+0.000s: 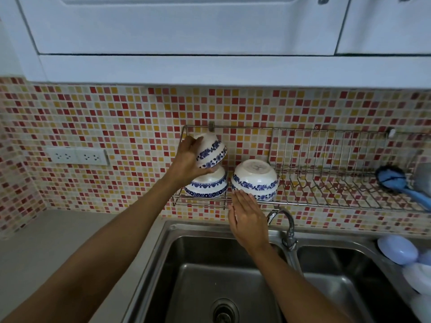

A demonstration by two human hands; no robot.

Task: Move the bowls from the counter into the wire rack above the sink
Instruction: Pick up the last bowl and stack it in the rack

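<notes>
Three white bowls with blue flower bands are at the left end of the wire rack [326, 201] on the tiled wall. My left hand [186, 159] grips the top bowl [211, 151], tilted and upside down, right over a second upturned bowl [208, 186] that rests on the rack. A third upturned bowl [255, 179] sits to its right. Just in front of that third bowl is my right hand [248, 217], flat with fingers together, holding nothing and close to its lower edge.
A double steel sink [210, 276] with a tap [288, 229] lies below the rack. A blue brush [396, 183] rests at the rack's right end. Pale plastic items [398, 249] sit at the sink's right. Grey counter [58, 248] and wall sockets [78, 156] are on the left.
</notes>
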